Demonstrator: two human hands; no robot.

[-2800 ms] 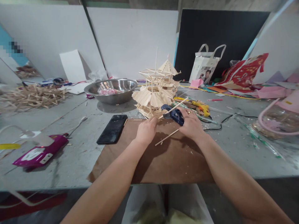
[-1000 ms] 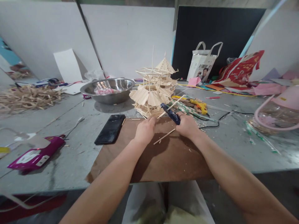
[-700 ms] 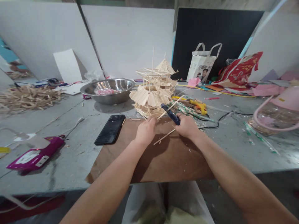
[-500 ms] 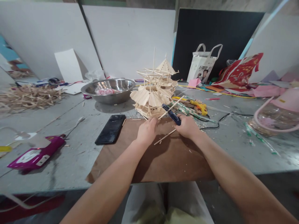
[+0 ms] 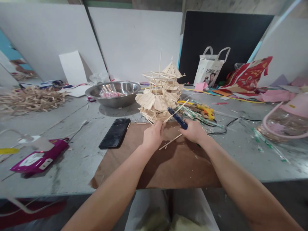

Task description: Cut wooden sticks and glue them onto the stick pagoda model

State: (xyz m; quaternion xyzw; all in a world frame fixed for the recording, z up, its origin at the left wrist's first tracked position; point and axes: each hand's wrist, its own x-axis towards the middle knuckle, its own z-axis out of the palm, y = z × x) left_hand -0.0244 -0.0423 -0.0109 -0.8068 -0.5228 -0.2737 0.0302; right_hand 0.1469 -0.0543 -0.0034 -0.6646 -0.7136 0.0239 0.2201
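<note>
While light trousers [image 5: 146,205] fill 6 o'clock below the table edge, I get a brown sheet [image 5: 183,170] at 12, spread on the grey table [image 5: 252,163]. On it, a loose stick [image 5: 170,141] lies slanted, upper end close by the right hand; can't tell if they touch.

Left hand [image 5: 153,136], just short of 12: fingers pinched round the lower end of the held stick [image 5: 183,105], which slopes up toward 1. Right hand [image 5: 194,131], toward 1: clenched on a dark blue hand tool [image 5: 180,120], whose head crosses the held stick. From my end I can't tell if it bites the wood.

Black phone [image 5: 114,134] flat at 11, overlapping the sheet's edge. Purple power strip [image 5: 56,148] at 10, white plug in it. Pink-lidded clear jar [image 5: 288,120] at 2.

Next out: tiered stick model [image 5: 163,102] at 12, just beyond the hands. Yellow glue gun [image 5: 208,112] at 1 beside green-and-white wrappers [image 5: 192,112]. Steel bowl [image 5: 115,102] at 11, pinkish packet inside; heap of wood strips [image 5: 36,99] at 10.

Farthest: white carrier bag [image 5: 207,70] toward 1 against a black panel [image 5: 226,35], red packaging [image 5: 249,75] right of it.
</note>
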